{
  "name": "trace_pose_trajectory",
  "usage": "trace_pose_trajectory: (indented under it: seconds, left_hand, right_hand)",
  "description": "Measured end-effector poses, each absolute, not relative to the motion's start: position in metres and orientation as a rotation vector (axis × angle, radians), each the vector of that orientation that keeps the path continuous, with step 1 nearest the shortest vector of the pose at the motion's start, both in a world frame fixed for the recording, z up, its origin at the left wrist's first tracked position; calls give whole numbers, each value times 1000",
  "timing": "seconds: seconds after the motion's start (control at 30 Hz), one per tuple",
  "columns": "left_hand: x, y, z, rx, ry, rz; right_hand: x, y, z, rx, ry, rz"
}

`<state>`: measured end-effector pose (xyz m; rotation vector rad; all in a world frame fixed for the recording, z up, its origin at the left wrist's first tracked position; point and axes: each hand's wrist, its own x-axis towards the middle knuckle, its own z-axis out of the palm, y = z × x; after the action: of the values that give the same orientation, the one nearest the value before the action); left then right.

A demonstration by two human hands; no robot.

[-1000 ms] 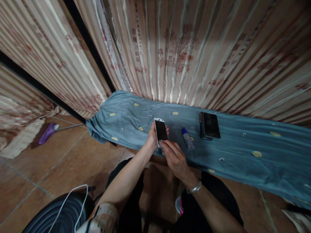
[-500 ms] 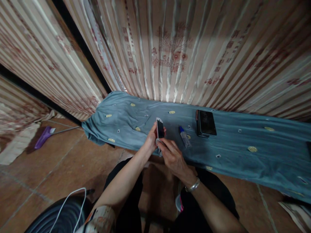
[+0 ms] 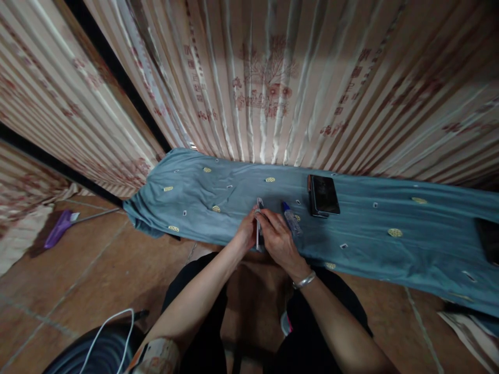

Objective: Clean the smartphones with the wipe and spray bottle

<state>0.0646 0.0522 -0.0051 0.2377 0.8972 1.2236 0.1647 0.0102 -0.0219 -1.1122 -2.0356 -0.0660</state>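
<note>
A slim phone (image 3: pixel 258 239) stands almost edge-on above the near edge of the cloth-covered bench. My left hand (image 3: pixel 247 229) is closed round its left side. My right hand (image 3: pixel 278 240) is pinched against the phone's upper part. Between its fingertips shows a small grey piece (image 3: pixel 257 212) that looks like cloth; most of it is hidden. Just right of this hand lies a clear bottle with a blue cap (image 3: pixel 291 221), on its side. Farther right, a black-screened device (image 3: pixel 325 195) rests on top of another flat dark item.
Blue patterned cloth (image 3: pixel 362 228) covers the long bench. A dark object (image 3: pixel 487 240) lies at its right end. Behind hangs a pleated curtain (image 3: pixel 265 78). On the floor at left are a purple broom (image 3: pixel 58 228) and a black stool (image 3: pixel 95 348) with a white cable (image 3: pixel 107 322).
The phone has been turned from screen-up to nearly edge-on. My right fingers have moved from its lower end up to its upper part. The view has shifted slightly right.
</note>
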Motion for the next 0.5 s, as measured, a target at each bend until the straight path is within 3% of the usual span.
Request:
trace_pose_trajectory:
  seconds: [0.5]
  left_hand:
    - [59, 43, -33, 487, 824, 1137]
  right_hand:
    - [173, 29, -29, -1283, -1945, -126]
